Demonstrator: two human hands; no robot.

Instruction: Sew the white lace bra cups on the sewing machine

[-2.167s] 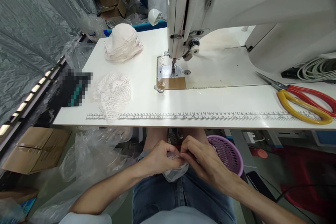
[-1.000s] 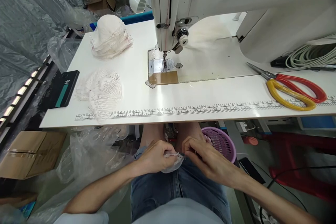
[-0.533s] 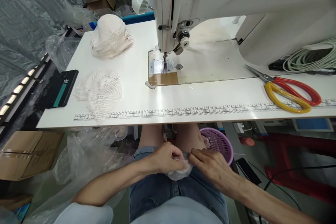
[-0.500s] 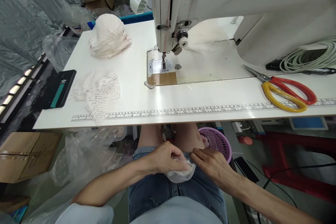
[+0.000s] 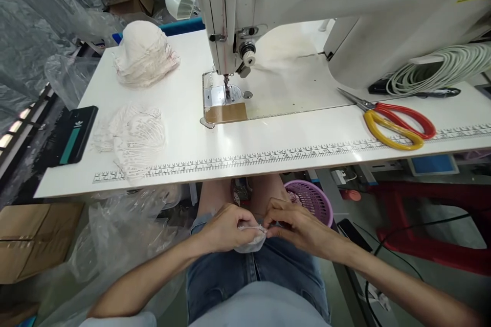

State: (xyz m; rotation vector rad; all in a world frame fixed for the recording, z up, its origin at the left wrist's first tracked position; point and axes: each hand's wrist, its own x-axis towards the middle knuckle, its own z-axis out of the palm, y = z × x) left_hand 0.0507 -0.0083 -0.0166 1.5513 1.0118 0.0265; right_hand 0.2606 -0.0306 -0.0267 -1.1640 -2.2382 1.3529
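Note:
Over my lap, below the table edge, a small piece of white fabric (image 5: 251, 246) is stretched between my hands. My left hand (image 5: 230, 227) is closed on its left side, thumb on top. At the fabric's right end my right hand (image 5: 289, 222) pinches the edge between thumb and fingertips. The hands are close together, and part of the fabric is hidden behind the left fingers. On the table in front stands a white sewing machine (image 5: 226, 20), its needle over the metal plate (image 5: 218, 94).
Left on the table lie a stack of cream fabric cups (image 5: 143, 53), flat white lace pieces (image 5: 134, 135) and a black phone (image 5: 79, 135). Scissors (image 5: 395, 122) with red and yellow handles and coiled cord (image 5: 441, 69) lie right. A purple basket (image 5: 312, 202) stands below.
My right hand has come in to the fabric's right edge and now pinches it. The fabric and left hand have shifted slightly left and up. The camera view has turned a little.

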